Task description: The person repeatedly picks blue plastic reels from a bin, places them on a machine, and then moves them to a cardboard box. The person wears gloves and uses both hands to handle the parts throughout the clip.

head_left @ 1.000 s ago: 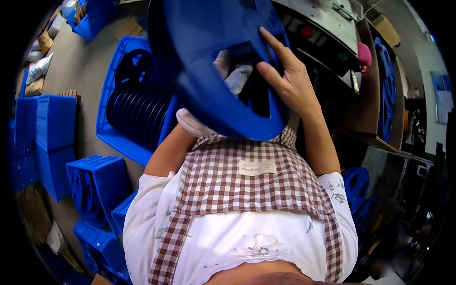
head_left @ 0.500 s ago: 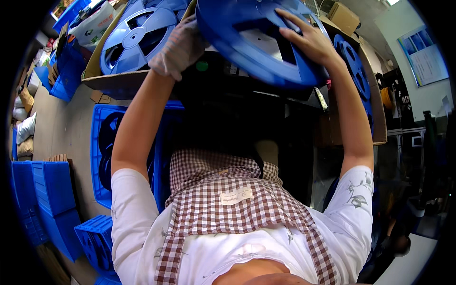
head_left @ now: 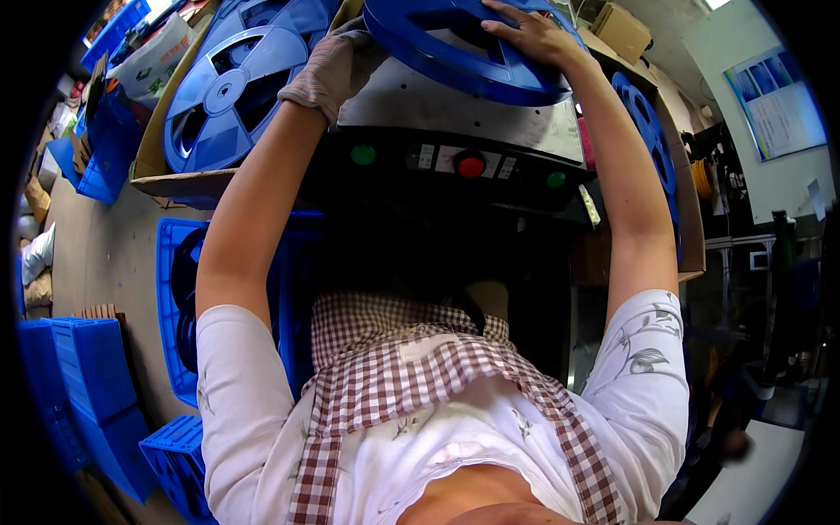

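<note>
A large blue plastic reel [head_left: 437, 66] is at the top of the head view, above a metal machine top [head_left: 411, 96]; its far part is cut off by the frame. My left hand [head_left: 337, 70], in a striped, grey-fingered glove, closes on the reel's left edge, its fingertips partly hidden. Bare, my right hand [head_left: 534, 37] grips the reel at its right side, fingers reaching over the upper face toward the openings. Along the machine's dark front are a red button [head_left: 470, 164] and two green buttons, one left [head_left: 363, 154] and one right [head_left: 556, 179].
To the left stands a cardboard box [head_left: 188, 185] of blue reels [head_left: 226, 92]; another box [head_left: 691, 210] with reels is on the right. A blue crate [head_left: 166, 306] holding dark reels sits below my left arm. Stacked blue bins [head_left: 96, 359] stand on the floor further left.
The reel has moved up and away from me, with both hands on it. The machine's metal top and front buttons now show more fully. My view has shifted slightly.
</note>
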A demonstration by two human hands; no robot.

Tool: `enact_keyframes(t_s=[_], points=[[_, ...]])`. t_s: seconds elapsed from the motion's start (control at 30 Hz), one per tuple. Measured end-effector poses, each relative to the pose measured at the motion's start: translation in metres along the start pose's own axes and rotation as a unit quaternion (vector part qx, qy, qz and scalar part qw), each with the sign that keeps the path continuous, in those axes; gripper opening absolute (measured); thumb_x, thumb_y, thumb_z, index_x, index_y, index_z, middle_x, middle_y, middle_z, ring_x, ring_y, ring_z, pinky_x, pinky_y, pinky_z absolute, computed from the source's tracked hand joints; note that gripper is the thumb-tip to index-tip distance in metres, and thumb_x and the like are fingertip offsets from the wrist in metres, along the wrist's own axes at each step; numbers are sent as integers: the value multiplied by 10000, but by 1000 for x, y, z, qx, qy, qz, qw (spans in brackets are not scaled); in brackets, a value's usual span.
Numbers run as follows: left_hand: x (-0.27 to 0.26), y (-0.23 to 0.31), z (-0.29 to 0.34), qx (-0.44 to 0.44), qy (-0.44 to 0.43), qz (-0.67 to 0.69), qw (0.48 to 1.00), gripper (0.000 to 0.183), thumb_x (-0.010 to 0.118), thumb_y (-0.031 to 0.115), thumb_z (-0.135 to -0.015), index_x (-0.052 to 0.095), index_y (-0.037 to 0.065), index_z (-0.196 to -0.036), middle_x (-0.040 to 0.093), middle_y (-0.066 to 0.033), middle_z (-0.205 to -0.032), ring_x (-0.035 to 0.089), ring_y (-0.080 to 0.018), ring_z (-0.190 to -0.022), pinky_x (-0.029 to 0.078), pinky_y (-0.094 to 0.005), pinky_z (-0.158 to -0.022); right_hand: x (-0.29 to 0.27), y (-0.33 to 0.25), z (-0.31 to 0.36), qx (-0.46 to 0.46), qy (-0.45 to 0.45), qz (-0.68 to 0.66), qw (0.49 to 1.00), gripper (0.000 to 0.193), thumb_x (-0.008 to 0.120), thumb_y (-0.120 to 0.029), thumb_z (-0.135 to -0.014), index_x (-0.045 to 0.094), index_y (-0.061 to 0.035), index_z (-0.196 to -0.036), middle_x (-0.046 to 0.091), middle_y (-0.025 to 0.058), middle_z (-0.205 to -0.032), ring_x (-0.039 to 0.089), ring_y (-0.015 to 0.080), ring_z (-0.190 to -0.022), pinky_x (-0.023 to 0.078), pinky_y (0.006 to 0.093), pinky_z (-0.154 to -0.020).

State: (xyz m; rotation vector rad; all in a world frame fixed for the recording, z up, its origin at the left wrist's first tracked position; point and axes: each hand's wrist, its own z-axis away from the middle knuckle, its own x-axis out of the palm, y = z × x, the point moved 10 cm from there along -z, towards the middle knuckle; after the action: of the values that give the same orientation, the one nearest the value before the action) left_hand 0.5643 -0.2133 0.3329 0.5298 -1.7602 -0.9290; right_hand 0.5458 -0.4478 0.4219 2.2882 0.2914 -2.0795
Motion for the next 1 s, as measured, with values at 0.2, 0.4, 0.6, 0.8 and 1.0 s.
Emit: enact_keyframes(t_s=[0.2,0.4,0.6,0.8,1.0], points=[[13,8,22,-3,38,-4,999,322,471,30,-992,500,-2,-1311,620,-202,-1217,639,-300,-1120,517,-402,-1035,-6,-9,-6,-24,6,-14,1000,646,462,-626,-925,421,-276,-1467,466,218,-1441,435,388,-1340,340,455,-1112],[44,-6,40,-54,51,-30,997,311,438,91,-1022,487,-77,-1280,607,-239,-1237,628,-325,-1136,505,-396,-1056,3,17,-6,-65,7,-81,995,662,524,-569,-930,421,-207,-1475,473,175,-1455,411,338,-1373,292,405,-1152],[34,-20,59,-105,62,-12,992,375,440,149,-1037,450,-76,-1337,602,-235,-1245,598,-325,-1186,445,-394,-1103,7,-2,5,-12,-41,-30,999,639,478,-597,-935,382,-296,-1490,453,221,-1451,402,385,-1364,315,445,-1132],[30,19,83,1,-5,-323,946,359,523,138,-1002,499,-12,-1327,645,-155,-1199,636,-231,-1124,480,-310,-1033,-16,-1,33,72,-78,4,994,636,438,-615,-937,358,-315,-1492,429,217,-1460,457,402,-1301,383,487,-1067],[-20,40,150,188,108,-635,741,646,730,280,-855,454,16,-1376,646,-202,-1178,639,-333,-1048,495,-388,-958,-42,46,168,-48,322,-199,924,506,689,-414,-875,641,-64,-1237,637,167,-1161,639,281,-1067,505,387,-931]])
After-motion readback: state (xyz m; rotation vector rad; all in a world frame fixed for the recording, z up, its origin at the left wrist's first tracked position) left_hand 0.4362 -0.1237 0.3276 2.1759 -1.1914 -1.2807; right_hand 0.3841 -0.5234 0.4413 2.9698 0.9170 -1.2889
